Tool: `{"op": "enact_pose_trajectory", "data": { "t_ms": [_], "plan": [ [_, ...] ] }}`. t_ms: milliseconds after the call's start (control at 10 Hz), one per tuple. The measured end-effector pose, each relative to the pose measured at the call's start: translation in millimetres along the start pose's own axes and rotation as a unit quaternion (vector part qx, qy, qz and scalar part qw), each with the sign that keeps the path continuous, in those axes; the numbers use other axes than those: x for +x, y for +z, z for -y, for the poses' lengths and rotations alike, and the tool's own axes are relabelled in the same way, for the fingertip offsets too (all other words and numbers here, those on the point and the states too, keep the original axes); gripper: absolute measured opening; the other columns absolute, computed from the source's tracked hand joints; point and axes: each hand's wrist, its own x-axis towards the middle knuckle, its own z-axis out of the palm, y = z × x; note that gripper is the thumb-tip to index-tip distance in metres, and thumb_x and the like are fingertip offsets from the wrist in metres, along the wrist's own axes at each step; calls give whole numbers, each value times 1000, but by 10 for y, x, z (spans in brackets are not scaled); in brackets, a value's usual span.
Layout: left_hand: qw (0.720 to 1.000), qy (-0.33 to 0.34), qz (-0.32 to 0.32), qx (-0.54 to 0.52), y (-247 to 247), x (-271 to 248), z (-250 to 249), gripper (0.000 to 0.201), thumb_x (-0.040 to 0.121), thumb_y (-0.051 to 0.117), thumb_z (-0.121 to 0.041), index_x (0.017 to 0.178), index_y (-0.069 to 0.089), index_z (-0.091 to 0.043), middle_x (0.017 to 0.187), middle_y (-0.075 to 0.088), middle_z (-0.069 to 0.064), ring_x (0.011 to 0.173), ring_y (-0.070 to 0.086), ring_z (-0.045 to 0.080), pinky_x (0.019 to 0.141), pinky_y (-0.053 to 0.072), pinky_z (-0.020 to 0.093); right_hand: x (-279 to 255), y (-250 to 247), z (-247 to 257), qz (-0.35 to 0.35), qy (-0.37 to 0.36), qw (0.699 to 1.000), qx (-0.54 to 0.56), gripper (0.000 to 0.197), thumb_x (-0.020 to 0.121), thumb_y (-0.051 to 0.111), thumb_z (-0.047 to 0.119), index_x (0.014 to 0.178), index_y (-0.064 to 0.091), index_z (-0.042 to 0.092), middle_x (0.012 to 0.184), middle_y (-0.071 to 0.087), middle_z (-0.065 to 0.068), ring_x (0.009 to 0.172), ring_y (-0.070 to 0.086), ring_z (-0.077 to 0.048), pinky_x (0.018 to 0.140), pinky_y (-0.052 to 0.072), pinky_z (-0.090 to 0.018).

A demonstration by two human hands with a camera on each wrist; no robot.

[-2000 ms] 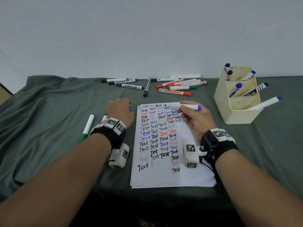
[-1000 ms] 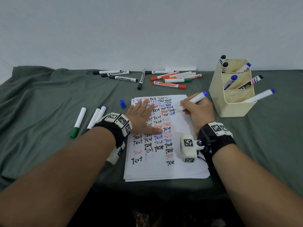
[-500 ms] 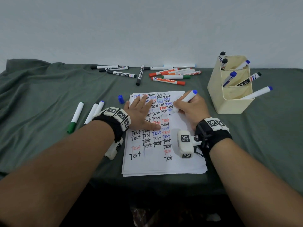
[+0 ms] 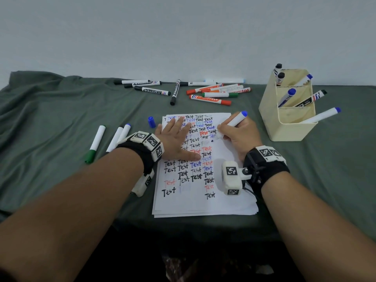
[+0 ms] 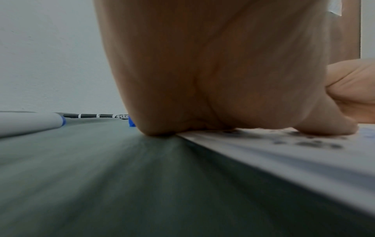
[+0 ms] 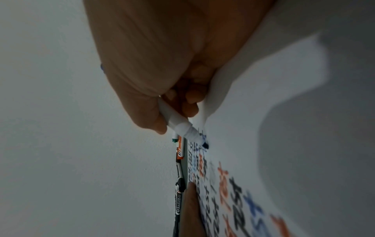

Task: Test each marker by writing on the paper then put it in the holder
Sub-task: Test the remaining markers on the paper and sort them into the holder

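Right hand [image 4: 240,137] pinches blue marker [image 4: 234,123], tip at paper [image 4: 203,202].

From the paper [image 4: 203,202], bare green cloth [image 4: 50,139] lies open toward 9 o'clock beyond three markers [image 4: 114,137]. A loose blue cap [image 4: 151,121] sits at 11, scattered markers [image 4: 209,92] block 12, and the cream holder [image 4: 289,110] stands at 2.

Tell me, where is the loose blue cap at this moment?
In the head view, the blue cap stands on the green cloth, just beyond the paper's far left corner, beside the left hand's fingertips.
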Motion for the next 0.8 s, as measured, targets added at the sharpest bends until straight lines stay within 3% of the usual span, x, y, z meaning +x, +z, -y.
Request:
{"op": "enact_pose_trajectory", "data": {
  "t_ms": [300,400,700,800],
  "plan": [
    [1000,0,5,-4,-3,5,8,133,53,27,-101,155,-23,-31,160,-35,-4,149,-29,20,121,-11,55,-5,-10,17,-9,-5,1000,-10,23,74,76,19,61,65,34,63,67,8,57,59,-7,63,50,-31],
    [1000,-1,3,-6,2,5,0,134,52,27,-101,155,-22,-31,161,-34,-4,149,-28,20,121,-10,55,-5,-21,18,-26,-10,1000,1,24,76,77,18,62,65,33,63,68,7,57,58,-6,61,50,-26],
    [1000,-1,4,-8,-6,-10,-7,131,56,30,-99,155,-23,-31,160,-34,-5,148,-29,19,121,-11,55,-13,-15,16,-16,-6,1000,4,24,72,75,15,60,63,32,62,66,7,56,57,-8,60,49,-30],
    [1000,-3,6,-8,-15,-3,0,132,56,30,-100,155,-23,-31,160,-34,-5,148,-29,19,121,-11,55,2,-20,5,-43,-13,999,8,26,75,75,13,60,63,31,62,66,6,55,57,-8,60,49,-29]
  ]
}}
